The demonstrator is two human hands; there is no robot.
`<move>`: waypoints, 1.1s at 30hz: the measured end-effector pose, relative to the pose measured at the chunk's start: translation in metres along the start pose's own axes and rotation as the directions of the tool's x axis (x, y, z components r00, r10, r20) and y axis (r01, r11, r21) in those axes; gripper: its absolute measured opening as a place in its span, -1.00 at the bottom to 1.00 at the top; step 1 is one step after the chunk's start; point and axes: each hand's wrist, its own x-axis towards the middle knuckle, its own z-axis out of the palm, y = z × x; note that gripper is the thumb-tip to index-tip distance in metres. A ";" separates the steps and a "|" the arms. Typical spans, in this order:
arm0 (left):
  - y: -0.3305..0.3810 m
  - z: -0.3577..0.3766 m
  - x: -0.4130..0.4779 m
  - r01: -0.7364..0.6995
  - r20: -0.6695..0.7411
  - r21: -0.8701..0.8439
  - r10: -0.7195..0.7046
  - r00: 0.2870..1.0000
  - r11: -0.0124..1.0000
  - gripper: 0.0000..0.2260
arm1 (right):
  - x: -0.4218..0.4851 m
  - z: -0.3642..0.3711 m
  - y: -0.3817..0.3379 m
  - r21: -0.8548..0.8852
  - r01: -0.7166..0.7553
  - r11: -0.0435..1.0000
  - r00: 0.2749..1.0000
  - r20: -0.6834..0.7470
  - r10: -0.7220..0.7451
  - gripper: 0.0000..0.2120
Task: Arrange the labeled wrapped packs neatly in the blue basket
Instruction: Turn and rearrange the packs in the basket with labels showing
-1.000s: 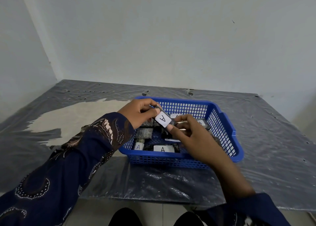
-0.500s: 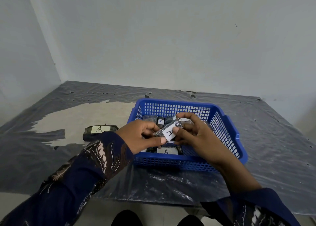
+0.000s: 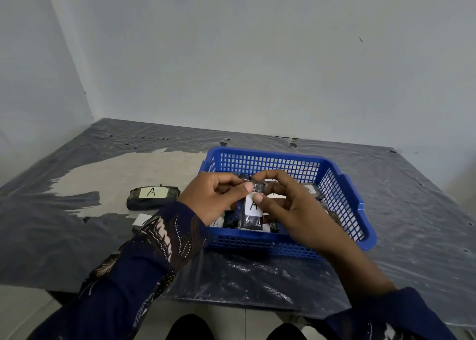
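A blue mesh basket (image 3: 342, 193) sits on the plastic-covered table, holding several dark wrapped packs with white "A" labels, mostly hidden by my hands. Over the basket's front half I hold one dark wrapped pack (image 3: 251, 212) upright, its "A" label facing me. My left hand (image 3: 216, 196) pinches its top left edge and my right hand (image 3: 288, 208) grips its top right side. Another labeled pack (image 3: 152, 197) lies on the table left of the basket. A second pack (image 3: 141, 220) shows partly beside my left sleeve.
Wrinkled clear plastic sheeting (image 3: 412, 211) covers the table, with a bare pale patch (image 3: 123, 172) at the left. Grey walls meet in a corner behind. The table's front edge runs just below my forearms, with tiled floor beneath.
The held pack has turned from lying slanted to standing upright, label toward me. My left arm shifted right, uncovering the packs on the table at the left.
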 end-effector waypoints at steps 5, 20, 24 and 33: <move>-0.007 -0.003 0.001 0.025 -0.135 0.087 -0.014 0.991 0.996 -0.85 | -0.012 0.013 0.006 -0.391 0.129 0.911 0.989 -0.015 -0.146 -0.30; -0.047 -0.010 0.024 0.115 -0.321 0.477 0.051 0.946 0.871 -0.56 | 0.057 -0.026 0.021 -0.746 0.007 0.666 0.999 0.030 0.023 -0.27; -0.056 -0.002 0.026 0.161 -0.290 0.444 -0.029 0.957 0.881 -0.52 | 0.081 -0.020 0.029 -0.779 0.019 0.626 0.981 0.135 0.138 -0.25; -0.060 -0.003 0.028 0.149 -0.298 0.507 0.010 0.955 0.849 -0.49 | 0.103 0.001 0.044 -0.846 0.006 0.533 0.948 0.174 0.266 -0.22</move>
